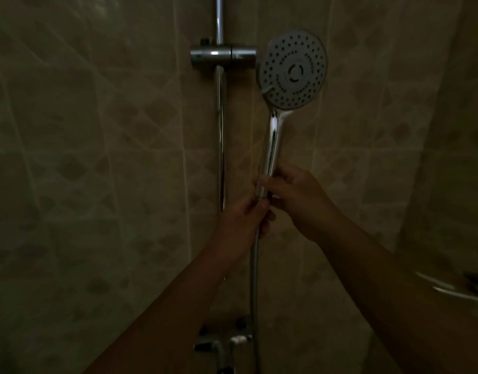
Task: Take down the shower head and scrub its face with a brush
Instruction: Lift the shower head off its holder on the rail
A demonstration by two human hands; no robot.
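Right hand [297,201] holds shower head [293,70] just beside holder [223,54].

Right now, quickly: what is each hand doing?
Left hand: curled round the hose just under the shower head's handle.
Right hand: pinching the handle's lower end.

A very dim, soft, grainy view is given. Faint highlights are caught on the shower head [293,70] and rail [219,20]. The corners are darkened, and tile lines are bent by wide-angle distortion.
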